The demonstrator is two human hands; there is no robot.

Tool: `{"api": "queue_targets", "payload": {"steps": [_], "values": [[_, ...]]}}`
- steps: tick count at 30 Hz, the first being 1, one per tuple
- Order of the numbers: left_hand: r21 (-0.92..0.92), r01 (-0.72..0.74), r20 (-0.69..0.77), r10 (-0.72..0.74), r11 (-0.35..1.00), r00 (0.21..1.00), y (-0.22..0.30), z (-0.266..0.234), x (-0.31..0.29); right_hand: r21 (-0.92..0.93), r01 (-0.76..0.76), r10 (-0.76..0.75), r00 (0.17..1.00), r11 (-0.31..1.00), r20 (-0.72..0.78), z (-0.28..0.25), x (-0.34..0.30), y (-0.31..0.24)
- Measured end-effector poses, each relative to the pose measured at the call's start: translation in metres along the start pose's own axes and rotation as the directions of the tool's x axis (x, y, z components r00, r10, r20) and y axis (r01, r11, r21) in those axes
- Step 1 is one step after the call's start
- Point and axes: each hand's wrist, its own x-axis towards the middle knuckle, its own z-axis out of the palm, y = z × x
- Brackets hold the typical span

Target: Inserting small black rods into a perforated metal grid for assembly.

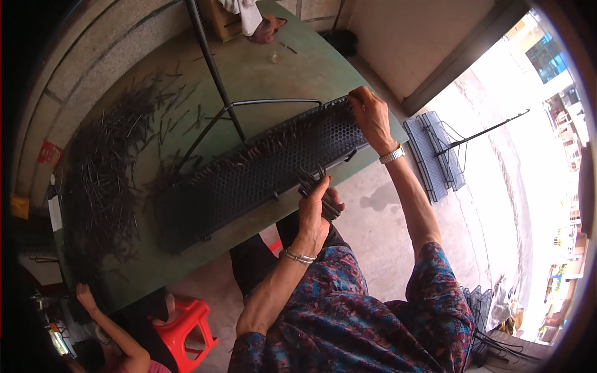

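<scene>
A long black tray [292, 152] with rows of round holes lies slantwise on the green table. Short dark sticks [255, 152] stand in a line of its holes along the far side. Just in front of the tray's near edge, my left hand [315, 208] is closed round a bundle of thin dark sticks [328, 202]. At the tray's right end is my right hand [371, 115], its fingers bent together over the far corner. Whatever those fingertips hold, if anything, is hidden. A black metal rod frame [230, 107] rises from behind the tray.
A big heap of loose dark sticks [106, 168] covers the left of the green table [298, 74]. At lower left, another person's hand [86, 297] is near the table edge beside a red plastic stool [186, 329]. Grey perforated racks [435, 155] stand on the floor at right.
</scene>
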Motion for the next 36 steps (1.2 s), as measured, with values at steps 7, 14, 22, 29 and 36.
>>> {"api": "queue_targets", "payload": {"steps": [7,14,22,29,36], "values": [[0.001,-0.005,0.007,0.005,1.000,1.000,-0.003,-0.003,0.002,0.014,-0.047,0.046,0.998,0.999,0.034,-0.002,-0.002,-0.002],[0.019,-0.034,-0.006,0.034,0.999,0.999,-0.001,0.004,-0.002,0.025,-0.048,0.048,0.999,0.999,0.005,0.000,-0.003,0.002],[0.060,-0.051,-0.010,0.052,0.997,0.999,0.001,0.006,-0.005,-0.136,0.003,0.002,0.999,0.991,0.038,0.004,-0.007,0.009],[0.099,-0.062,0.015,0.061,0.993,0.998,0.001,0.008,-0.004,-0.350,0.069,-0.061,0.998,0.934,0.035,0.001,-0.019,-0.012],[0.157,-0.066,0.025,0.063,0.985,0.998,0.006,0.006,-0.005,0.283,-0.379,0.063,0.686,0.881,0.725,-0.030,-0.063,-0.052]]}}
